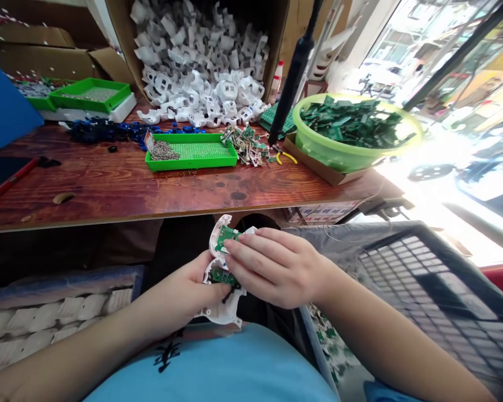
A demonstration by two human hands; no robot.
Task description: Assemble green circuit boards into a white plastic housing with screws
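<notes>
Near the lap, below the table (109, 195) edge, the left hand (184, 293) grips a white shell (222, 312). The right hand (272, 268) presses a green board (226, 237) into it. Seating step, apparently; next needs alignment.

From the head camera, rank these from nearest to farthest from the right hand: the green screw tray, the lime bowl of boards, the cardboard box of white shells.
Measured from the right hand:
1. Green screw tray, on the table straight ahead, slightly left.
2. Lime bowl of boards, ahead and to the right, a little farther back.
3. Cardboard box of white shells, at the table's back edge.
</notes>
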